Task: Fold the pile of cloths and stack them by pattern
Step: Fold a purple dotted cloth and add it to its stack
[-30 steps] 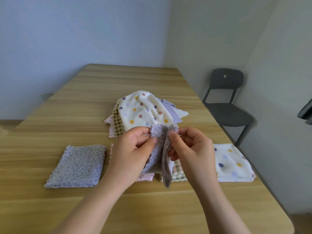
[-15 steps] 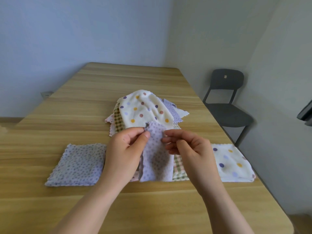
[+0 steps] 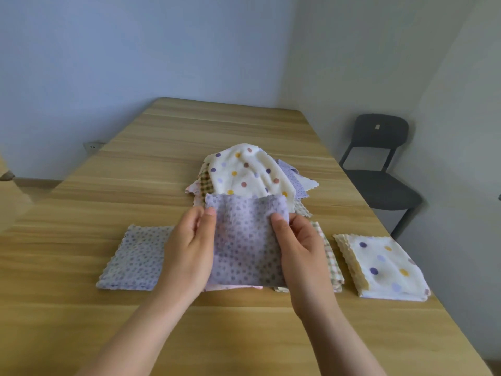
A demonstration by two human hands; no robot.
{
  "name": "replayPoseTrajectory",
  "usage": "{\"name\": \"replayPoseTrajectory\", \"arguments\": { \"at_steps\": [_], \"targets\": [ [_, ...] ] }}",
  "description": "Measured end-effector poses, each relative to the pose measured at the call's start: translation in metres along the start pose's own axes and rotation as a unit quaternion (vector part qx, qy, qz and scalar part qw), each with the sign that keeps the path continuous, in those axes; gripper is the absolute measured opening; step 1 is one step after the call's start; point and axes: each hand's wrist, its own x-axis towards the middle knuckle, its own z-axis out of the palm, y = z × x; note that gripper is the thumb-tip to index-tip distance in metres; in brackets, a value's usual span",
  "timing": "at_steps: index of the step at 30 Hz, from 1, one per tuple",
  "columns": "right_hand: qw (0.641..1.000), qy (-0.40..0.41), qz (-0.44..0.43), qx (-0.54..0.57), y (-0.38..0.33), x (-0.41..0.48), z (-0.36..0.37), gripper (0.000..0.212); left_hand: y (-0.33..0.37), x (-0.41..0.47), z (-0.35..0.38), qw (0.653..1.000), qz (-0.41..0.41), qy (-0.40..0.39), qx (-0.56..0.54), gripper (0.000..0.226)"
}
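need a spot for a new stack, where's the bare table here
Bare table lies left of the folded lilac stack, beyond the unfolded pile to the far edge, and along the near edge. Crowded: the row from the lilac stack to the polka-dot stack, with only a narrow gap beside the checked stack.

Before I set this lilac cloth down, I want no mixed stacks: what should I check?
1. Left hand and right hand both pinch the lilac cloth at its top corners: ok.
2. Matching lilac stack lies at left: ok.
3. Cloth is over its own stack: not ok; it hangs over the pink stack and checked stack.
4. Fold edges line up: cannot tell.
5. Big-dot stack lies apart at right: ok.
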Motion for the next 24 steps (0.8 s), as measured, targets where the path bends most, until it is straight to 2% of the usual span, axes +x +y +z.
{"name": "replayPoseTrajectory", "arguments": {
  "at_steps": [3,8,11,15,20,24],
  "targets": [
    [0.994,0.022,-0.088,-0.056,-0.004,-0.001,0.014,0.026,-0.004,-0.008,-0.005,0.998,0.021,-0.018,0.048,0.044],
    [0.976,0.013,-0.157,-0.152,0.005,0.006,0.040,0.024,-0.025,0.003,-0.028,0.994,0.063,0.074,0.052,0.023],
    [0.973,0.011,-0.147,-0.177,0.017,0.011,0.061,0.026,-0.036,0.012,-0.048,0.991,0.071,0.107,0.049,0.013],
    [0.978,-0.005,-0.108,-0.177,0.026,0.012,0.093,0.031,-0.053,0.024,-0.075,0.984,0.060,0.128,0.105,0.013],
    [0.965,-0.035,-0.074,-0.249,0.036,0.021,0.125,0.030,-0.067,0.051,-0.107,0.978,-0.035,0.070,0.192,0.035],
    [0.946,-0.061,-0.072,-0.311,0.046,0.027,0.135,0.023,-0.078,0.062,-0.117,0.970,-0.057,0.019,0.237,0.034]
  ]
}}
